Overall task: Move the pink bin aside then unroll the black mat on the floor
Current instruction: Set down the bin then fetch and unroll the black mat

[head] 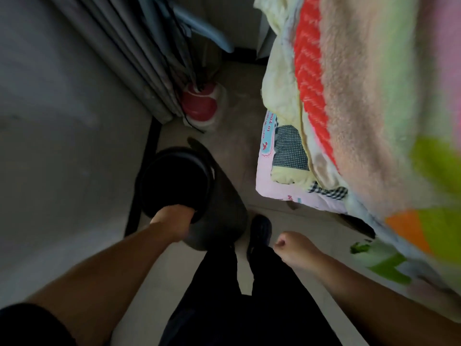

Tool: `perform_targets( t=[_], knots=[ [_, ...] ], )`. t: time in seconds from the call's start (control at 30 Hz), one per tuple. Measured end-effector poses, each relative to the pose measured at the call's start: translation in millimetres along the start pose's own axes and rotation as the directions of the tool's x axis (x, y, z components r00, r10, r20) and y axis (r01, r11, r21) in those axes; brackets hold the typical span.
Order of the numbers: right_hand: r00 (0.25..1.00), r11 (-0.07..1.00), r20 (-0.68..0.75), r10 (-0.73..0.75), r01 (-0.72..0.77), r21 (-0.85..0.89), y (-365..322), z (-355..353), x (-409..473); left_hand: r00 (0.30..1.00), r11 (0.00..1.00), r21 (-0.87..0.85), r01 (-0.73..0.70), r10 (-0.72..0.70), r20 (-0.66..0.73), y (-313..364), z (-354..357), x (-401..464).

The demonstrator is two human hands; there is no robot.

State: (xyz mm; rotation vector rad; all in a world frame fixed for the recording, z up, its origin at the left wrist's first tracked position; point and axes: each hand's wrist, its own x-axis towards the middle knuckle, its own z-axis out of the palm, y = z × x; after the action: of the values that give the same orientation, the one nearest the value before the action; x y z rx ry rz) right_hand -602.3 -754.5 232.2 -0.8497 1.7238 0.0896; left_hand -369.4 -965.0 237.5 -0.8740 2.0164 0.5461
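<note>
The black mat [219, 211] is rolled up and stands on end on the floor beside the left wall. My left hand [172, 221] grips the near rim of its open top end. My right hand [291, 248] hangs a little to the right of the roll, above my dark shoe, with its fingers curled and nothing in it. The pink bin [199, 106], with a red top, stands farther back on the floor against the foot of the grey curtain, apart from both hands. The picture is blurred.
A bed [299, 193] with a colourful striped blanket [361, 96] fills the right side and overhangs the narrow floor strip [239, 146]. A grey wall [62, 146] bounds the left. The curtain [139, 58] and a blue object [204, 28] lie at the back. My legs [249, 295] stand below.
</note>
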Motion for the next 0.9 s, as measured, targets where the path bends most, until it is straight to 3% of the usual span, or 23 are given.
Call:
perform_targets(
  t=[0.23,0.37,0.47,0.67,0.73,0.9],
  knots=[
    [0.997,0.999,0.073,0.016,-0.013,-0.036,53,15,-44,0.996,0.996,-0.063,0.058,-0.053,0.071,9,60,-86],
    [0.979,0.988,0.198,0.056,-0.083,0.133,94,26,-78,0.996,0.987,-0.133,0.088,-0.084,0.031,19,93,-131],
    [0.984,0.979,0.114,0.134,-0.149,0.139,116,53,-111,0.993,0.975,-0.187,0.116,-0.116,0.014,23,118,-160],
    [0.968,0.885,0.035,0.249,-0.242,0.397,143,118,-161,0.997,0.985,-0.160,0.059,-0.052,0.049,22,173,-189],
    [0.969,0.833,0.013,0.248,-0.220,0.509,143,144,-170,0.999,0.993,-0.118,0.023,-0.018,0.048,22,191,-194],
    [0.911,0.649,-0.093,0.402,-0.212,0.731,145,219,-201,0.997,0.997,-0.071,-0.042,0.047,0.064,27,237,-214]
  ],
)
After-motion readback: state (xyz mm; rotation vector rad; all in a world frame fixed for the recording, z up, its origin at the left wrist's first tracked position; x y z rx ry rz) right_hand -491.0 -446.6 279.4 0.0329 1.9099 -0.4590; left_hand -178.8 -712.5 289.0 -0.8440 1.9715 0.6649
